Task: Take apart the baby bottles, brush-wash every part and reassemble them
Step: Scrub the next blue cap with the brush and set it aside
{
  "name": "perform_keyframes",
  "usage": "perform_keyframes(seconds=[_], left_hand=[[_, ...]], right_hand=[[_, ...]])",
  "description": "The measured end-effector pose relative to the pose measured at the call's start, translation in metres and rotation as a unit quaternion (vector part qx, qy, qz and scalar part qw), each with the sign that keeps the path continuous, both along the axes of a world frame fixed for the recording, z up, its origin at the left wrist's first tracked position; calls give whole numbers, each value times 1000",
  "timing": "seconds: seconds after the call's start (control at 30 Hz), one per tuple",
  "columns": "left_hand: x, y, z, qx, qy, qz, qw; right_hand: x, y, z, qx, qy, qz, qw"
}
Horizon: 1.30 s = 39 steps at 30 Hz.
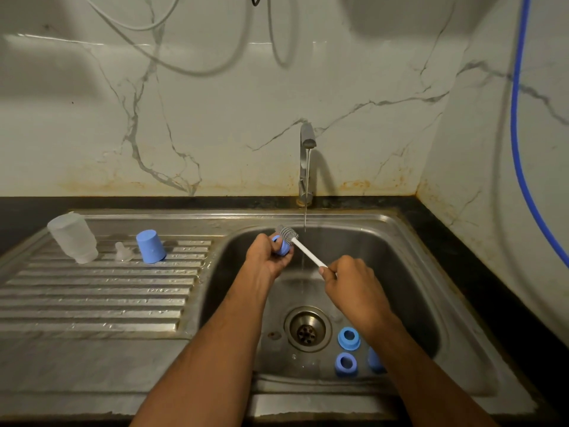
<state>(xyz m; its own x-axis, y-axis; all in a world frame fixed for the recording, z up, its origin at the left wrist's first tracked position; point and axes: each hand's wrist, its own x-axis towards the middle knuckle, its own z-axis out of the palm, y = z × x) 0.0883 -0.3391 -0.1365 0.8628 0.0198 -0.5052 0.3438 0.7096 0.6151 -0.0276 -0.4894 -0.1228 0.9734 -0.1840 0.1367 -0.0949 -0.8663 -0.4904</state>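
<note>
Over the sink (400,229), your left hand (267,257) curls its fingers round a blue bottle ring (281,246). Your right hand (351,282) pinches the handle of the brush (303,248), whose bristles touch the ring, just beside the running tap (306,155).

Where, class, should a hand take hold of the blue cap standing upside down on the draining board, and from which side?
Grip the blue plastic cap round its tapered side wall, coming from above. It stands mouth-down with its closed end up, so there is no rim to hook. Come in from above and slightly to its right: the small clear teat sits close on its left, leaving less room for fingers there.
</note>
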Motion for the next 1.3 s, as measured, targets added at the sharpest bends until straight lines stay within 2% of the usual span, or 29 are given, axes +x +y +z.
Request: perform_keyframes(seconds=[0.27,0.47,0.63,0.77,1.03,1.13,1.3], left_hand=[[6,14,-2,-56,6,13,998],[-10,1,-3,-77,-15,-57,995],[-8,9,5,-111,-30,-6,993],[-4,7,3,-115,-21,-13,993],[4,3,3,-28,-54,-32,998],[11,6,2,5,-38,-18,999],[8,11,-1,4,-9,-5,1000]], right_hand=[[-7,0,-3,17,24,27,999],[-3,2,1,33,-9,-7,999],[-5,4,1,23,14,13,1000],[-6,0,0,26,3,7,1000],[5,2,4,39,-23,-8,999],[0,-3,1,42,2,8,999],[-8,-11,-2,28,38,22,999]])
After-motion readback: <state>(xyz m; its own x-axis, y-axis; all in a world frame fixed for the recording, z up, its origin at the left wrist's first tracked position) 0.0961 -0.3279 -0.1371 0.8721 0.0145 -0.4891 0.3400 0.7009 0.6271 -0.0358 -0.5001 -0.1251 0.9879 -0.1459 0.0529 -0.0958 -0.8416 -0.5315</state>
